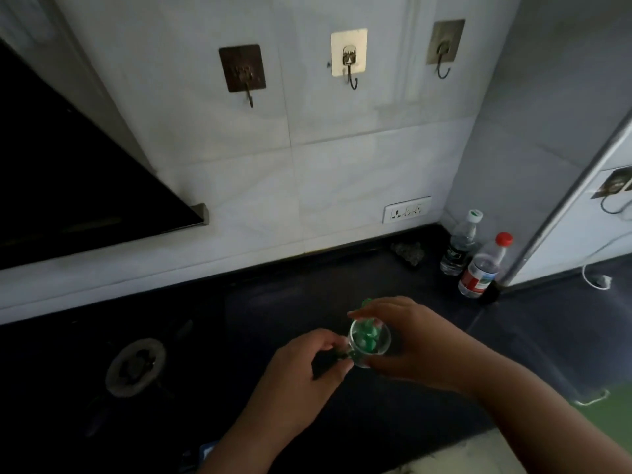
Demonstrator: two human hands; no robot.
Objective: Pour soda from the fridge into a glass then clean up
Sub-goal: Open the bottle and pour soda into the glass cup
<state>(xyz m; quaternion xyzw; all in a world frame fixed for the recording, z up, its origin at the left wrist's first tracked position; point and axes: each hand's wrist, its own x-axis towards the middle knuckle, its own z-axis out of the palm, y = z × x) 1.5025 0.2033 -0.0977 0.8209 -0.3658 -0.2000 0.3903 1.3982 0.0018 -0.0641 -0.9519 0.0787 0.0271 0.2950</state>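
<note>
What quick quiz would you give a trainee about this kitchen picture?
1. True or false: nobody is touching the glass.
2. How many wall hooks hang on the tiles? A) two B) three C) five
3. Fill in: the bottle nearest the metal bar has a ___ cap.

Key
1. False: the left hand and the right hand both hold it.
2. B
3. red
</note>
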